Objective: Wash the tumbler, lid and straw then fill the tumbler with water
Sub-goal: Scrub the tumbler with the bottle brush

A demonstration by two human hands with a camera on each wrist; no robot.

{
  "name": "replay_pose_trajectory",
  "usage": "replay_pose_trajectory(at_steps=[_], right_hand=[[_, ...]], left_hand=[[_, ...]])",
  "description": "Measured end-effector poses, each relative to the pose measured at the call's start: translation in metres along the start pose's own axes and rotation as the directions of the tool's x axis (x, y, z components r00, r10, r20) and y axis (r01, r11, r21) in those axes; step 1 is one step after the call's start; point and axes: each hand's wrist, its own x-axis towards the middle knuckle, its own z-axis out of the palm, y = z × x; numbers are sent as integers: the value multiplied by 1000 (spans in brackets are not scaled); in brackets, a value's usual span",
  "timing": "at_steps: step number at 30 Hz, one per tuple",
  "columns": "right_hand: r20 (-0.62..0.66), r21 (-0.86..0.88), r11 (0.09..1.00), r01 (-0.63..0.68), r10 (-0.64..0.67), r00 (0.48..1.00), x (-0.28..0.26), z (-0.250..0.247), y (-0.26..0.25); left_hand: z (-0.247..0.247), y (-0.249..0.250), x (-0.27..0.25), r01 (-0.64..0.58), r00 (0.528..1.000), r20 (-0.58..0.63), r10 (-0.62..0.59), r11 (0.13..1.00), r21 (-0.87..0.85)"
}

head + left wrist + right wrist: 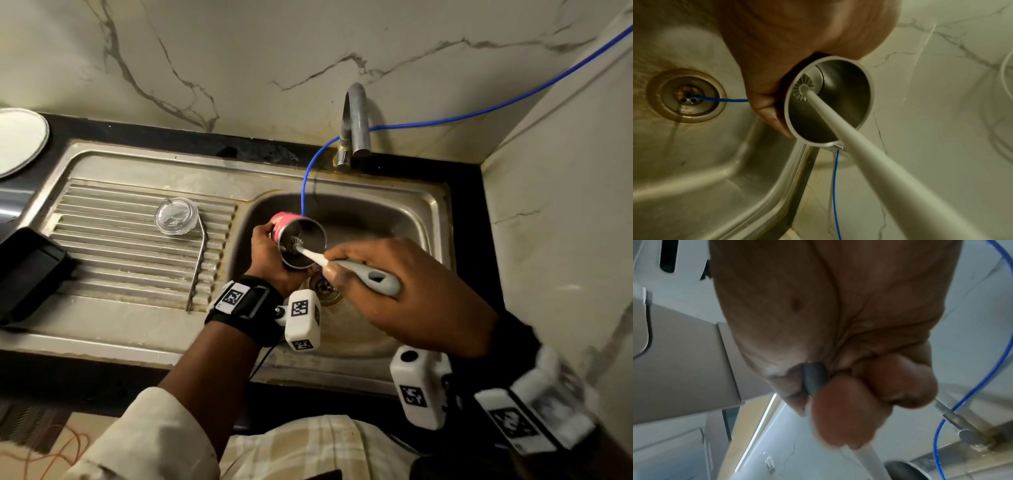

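Left hand (270, 260) grips tumbler (301, 240); right hand (404, 291) grips brush (356, 270); lid (176, 216) on drainboard.

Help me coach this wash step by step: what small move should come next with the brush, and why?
Probably twist the brush against the tumbler's inner wall. The left hand grips the tumbler tilted over the sink, and the right hand holds the brush with its bristle head already near the bottom. The lid and straw wait on the drainboard.
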Motion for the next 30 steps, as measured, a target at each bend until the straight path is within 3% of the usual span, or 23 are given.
replay_pose_trajectory(at_steps=[6, 11, 16, 22, 25, 30], right_hand=[[6, 88, 996, -27, 26, 1000, -36, -29, -23], [-181, -22, 1000, 2, -6, 983, -9, 2, -7], [-255, 163, 987, 2, 40, 966, -2, 28, 17], [-236, 393, 916, -75, 180, 955, -35, -6, -12], [-270, 282, 959, -35, 114, 956, -26, -3, -10], [-292, 212, 977, -32, 94, 952, 10, 20, 11]], left_hand=[[-10, 10, 8, -3, 999, -35, 0, 998, -60], [3, -1, 3, 26, 997, 73, -26, 1000, 8], [0, 2, 5, 36, 983, 179, -43, 998, 42], [-15, 7, 7, 99, 979, 185, -90, 994, -43], [-11, 8, 8, 89, 978, 194, -71, 992, -87], [-3, -5, 4, 111, 961, 252, -110, 994, 9]])
